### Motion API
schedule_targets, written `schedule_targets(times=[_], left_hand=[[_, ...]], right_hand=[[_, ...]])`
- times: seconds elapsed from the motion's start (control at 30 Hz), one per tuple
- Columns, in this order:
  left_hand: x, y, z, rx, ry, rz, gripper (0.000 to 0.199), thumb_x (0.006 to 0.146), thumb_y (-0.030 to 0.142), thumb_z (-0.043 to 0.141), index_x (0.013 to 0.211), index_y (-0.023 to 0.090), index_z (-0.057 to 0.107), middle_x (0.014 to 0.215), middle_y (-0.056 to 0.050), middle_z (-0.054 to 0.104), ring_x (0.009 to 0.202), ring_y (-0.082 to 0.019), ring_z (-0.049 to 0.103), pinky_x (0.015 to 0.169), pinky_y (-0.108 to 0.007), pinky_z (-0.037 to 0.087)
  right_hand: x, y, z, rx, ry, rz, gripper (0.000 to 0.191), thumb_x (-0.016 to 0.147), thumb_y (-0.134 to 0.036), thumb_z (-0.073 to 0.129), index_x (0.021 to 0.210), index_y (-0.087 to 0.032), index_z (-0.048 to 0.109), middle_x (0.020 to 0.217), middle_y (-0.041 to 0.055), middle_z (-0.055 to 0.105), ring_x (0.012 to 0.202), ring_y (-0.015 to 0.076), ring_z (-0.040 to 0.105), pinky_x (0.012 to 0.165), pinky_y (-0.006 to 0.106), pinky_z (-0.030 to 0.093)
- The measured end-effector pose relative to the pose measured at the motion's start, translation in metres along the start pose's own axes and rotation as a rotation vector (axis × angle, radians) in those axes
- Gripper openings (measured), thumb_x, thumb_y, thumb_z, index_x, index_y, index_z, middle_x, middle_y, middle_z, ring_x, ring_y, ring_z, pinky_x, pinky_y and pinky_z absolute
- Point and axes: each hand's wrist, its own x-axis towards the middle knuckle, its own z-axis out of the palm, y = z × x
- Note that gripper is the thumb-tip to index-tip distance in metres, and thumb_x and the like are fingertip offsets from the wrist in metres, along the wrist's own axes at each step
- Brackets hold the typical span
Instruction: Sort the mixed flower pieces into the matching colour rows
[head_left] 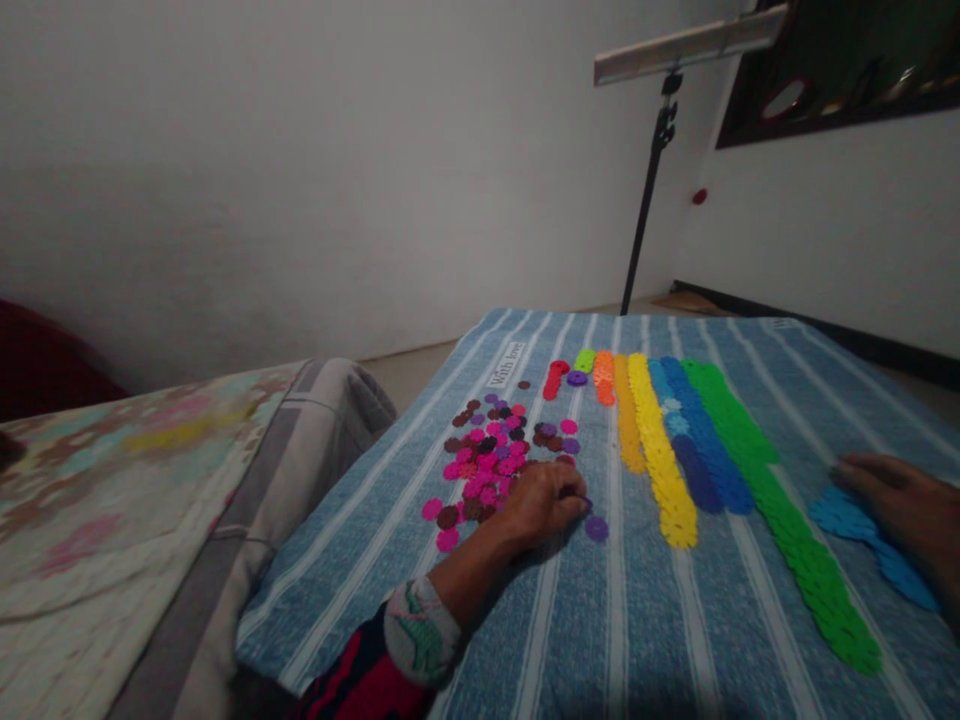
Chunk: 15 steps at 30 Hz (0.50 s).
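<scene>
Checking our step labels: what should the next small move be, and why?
Probably have the left hand slide the near purple disc toward the far purple disc. The near one lies beside that hand, apart from the mixed pile, while the yellow strip and green strip each show one colour.

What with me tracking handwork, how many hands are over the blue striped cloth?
2: the left hand beside the pile of pink and brown discs, the right hand at the light-blue discs.
</scene>
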Motion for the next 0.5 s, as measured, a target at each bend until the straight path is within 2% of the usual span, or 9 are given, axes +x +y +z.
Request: schedule_targets(times=[0.07, 0.13, 0.23, 0.33, 0.5], left_hand=[[0.001, 0.004, 0.005, -0.098, -0.066, 0.004, 0.007, 0.079, 0.016, 0.061, 0.074, 0.015, 0.065, 0.07, 0.001, 0.062, 0.071, -0.012, 0.058, 0.068, -0.023, 0.044], [0.001, 0.007, 0.01, -0.074, -0.12, 0.021, 0.007, 0.079, 0.015, 0.061, 0.075, 0.015, 0.066, 0.073, 0.001, 0.064, 0.074, -0.012, 0.059, 0.069, -0.022, 0.044], [0.002, 0.012, 0.014, 0.137, -0.165, 0.061, 0.007, 0.078, 0.016, 0.063, 0.077, 0.018, 0.069, 0.083, -0.002, 0.068, 0.084, -0.016, 0.061, 0.076, -0.025, 0.046], [0.002, 0.017, 0.014, 0.352, -0.159, 0.047, 0.007, 0.08, 0.021, 0.063, 0.077, 0.019, 0.069, 0.086, -0.004, 0.068, 0.088, -0.02, 0.061, 0.078, -0.03, 0.046], [0.001, 0.021, 0.013, 0.506, -0.178, -0.013, 0.014, 0.082, 0.031, 0.062, 0.078, 0.019, 0.068, 0.089, -0.007, 0.068, 0.09, -0.023, 0.062, 0.075, -0.032, 0.046]], right_hand=[[0.001, 0.002, 0.001, 0.005, -0.002, -0.002, 0.057, 0.047, -0.063, 0.057, 0.087, -0.025, 0.069, 0.101, 0.0082, 0.072, 0.11, 0.0363, 0.063, 0.104, 0.043, 0.044], [0.003, 0.006, 0.002, 0.003, 0.001, -0.019, 0.057, 0.048, -0.064, 0.057, 0.088, -0.025, 0.07, 0.1, 0.0077, 0.072, 0.109, 0.036, 0.064, 0.104, 0.043, 0.044], [0.007, 0.013, 0.004, 0.006, 0.017, -0.043, 0.056, 0.049, -0.064, 0.058, 0.088, -0.026, 0.07, 0.101, 0.007, 0.073, 0.109, 0.0361, 0.064, 0.105, 0.044, 0.043], [0.009, 0.016, 0.006, 0.013, 0.018, -0.059, 0.055, 0.051, -0.064, 0.059, 0.088, -0.026, 0.071, 0.101, 0.0071, 0.073, 0.109, 0.0362, 0.064, 0.104, 0.044, 0.044], [0.008, 0.012, 0.004, 0.011, 0.004, -0.039, 0.057, 0.05, -0.064, 0.059, 0.088, -0.025, 0.072, 0.1, 0.0078, 0.073, 0.109, 0.0373, 0.064, 0.105, 0.045, 0.043]])
